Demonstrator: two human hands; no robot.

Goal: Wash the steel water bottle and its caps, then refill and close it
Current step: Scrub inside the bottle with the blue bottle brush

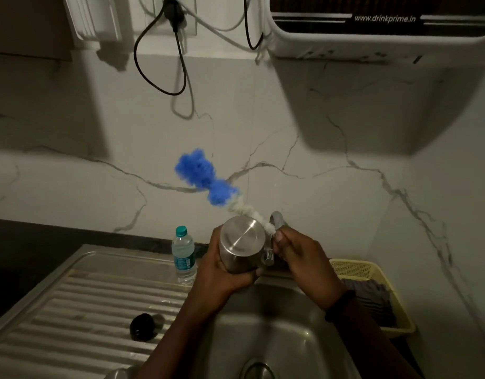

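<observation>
My left hand [222, 272] grips the steel water bottle [241, 246] over the sink, its flat base turned up toward the camera. Its mouth is hidden. My right hand [301, 255] holds the handle of a bottle brush [206, 179] just right of the bottle. The brush points up and to the left, with blue bristles at the tip and white bristles lower down, all outside the bottle. A black cap [141, 326] lies on the ribbed drainboard [80, 302] at the lower left.
The steel sink basin [266, 332] with its drain lies below my hands, the tap [275, 218] just behind them. A clear plastic water bottle [183, 255] stands at the drainboard's back. A yellow basket [372, 294] sits right of the sink. A water purifier [378, 26] hangs above.
</observation>
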